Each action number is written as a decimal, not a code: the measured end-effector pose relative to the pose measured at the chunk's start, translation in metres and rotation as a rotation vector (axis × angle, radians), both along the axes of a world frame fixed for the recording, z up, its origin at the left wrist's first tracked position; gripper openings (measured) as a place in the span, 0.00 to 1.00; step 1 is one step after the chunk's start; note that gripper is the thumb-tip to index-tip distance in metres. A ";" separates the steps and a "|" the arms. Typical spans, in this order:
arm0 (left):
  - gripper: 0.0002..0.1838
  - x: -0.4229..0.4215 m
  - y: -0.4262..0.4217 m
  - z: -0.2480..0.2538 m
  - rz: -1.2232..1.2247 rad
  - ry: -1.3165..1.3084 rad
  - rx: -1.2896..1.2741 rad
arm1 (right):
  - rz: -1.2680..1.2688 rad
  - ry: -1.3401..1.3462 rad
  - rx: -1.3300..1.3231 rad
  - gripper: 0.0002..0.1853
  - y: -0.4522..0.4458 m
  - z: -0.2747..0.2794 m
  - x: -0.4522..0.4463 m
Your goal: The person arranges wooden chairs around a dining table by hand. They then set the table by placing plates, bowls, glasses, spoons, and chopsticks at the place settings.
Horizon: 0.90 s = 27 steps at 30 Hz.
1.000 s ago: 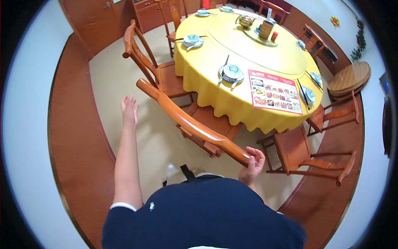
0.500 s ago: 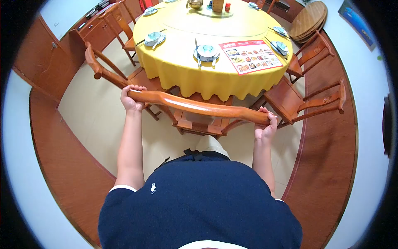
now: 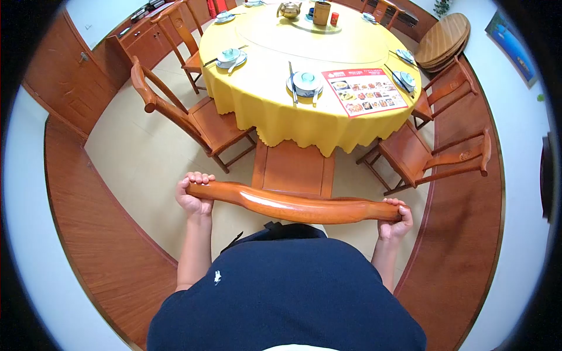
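Observation:
A wooden chair (image 3: pixel 293 205) stands right in front of my body, its glossy curved top rail running crosswise between my hands. My left hand (image 3: pixel 196 194) wraps round the rail's left end. At the other end, my right hand (image 3: pixel 396 220) is closed on the rail, thumb and fingers curled over it. The chair's seat (image 3: pixel 294 168) shows beyond the rail, its far edge by the hanging yellow tablecloth (image 3: pixel 293 126). The chair's legs are hidden below the rail and my body.
The round table carries bowls with chopsticks (image 3: pixel 305 83), a red and white menu sheet (image 3: pixel 364 92) and a brass teapot (image 3: pixel 289 9). Wooden chairs stand at the left (image 3: pixel 202 126) and right (image 3: pixel 430 158). Round wooden boards (image 3: pixel 443 41) lean at the back right.
Both hands have drawn the chair's top rail back toward my body, and more of its seat now shows outside the tablecloth. My grip on both ends stays.

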<state>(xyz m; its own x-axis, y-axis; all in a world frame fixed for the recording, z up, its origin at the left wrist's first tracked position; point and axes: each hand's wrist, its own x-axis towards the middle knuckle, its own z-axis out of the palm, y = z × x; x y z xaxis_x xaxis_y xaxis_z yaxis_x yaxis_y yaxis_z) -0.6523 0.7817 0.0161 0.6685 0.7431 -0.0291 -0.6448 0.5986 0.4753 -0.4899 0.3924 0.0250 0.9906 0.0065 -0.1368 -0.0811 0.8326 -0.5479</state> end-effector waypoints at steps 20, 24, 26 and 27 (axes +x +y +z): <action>0.06 -0.044 -0.022 -0.005 -0.089 0.044 -0.033 | -0.089 0.079 -0.056 0.07 -0.025 -0.007 -0.044; 0.06 -0.042 -0.025 -0.002 -0.092 0.055 -0.015 | -0.082 0.112 -0.046 0.07 -0.031 -0.008 -0.041; 0.06 -0.042 -0.026 -0.002 -0.094 0.064 -0.017 | -0.054 0.117 -0.051 0.07 -0.031 -0.008 -0.041; 0.07 -0.042 -0.028 0.000 -0.081 0.072 -0.010 | -0.059 0.126 -0.051 0.07 -0.031 -0.008 -0.042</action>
<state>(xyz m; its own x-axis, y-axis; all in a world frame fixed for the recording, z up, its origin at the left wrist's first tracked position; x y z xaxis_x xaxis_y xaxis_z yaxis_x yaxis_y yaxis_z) -0.6947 0.7538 0.0161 0.7224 0.6860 -0.0867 -0.5583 0.6527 0.5122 -0.5316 0.3610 0.0165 0.9641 -0.0617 -0.2584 -0.1033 0.8092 -0.5783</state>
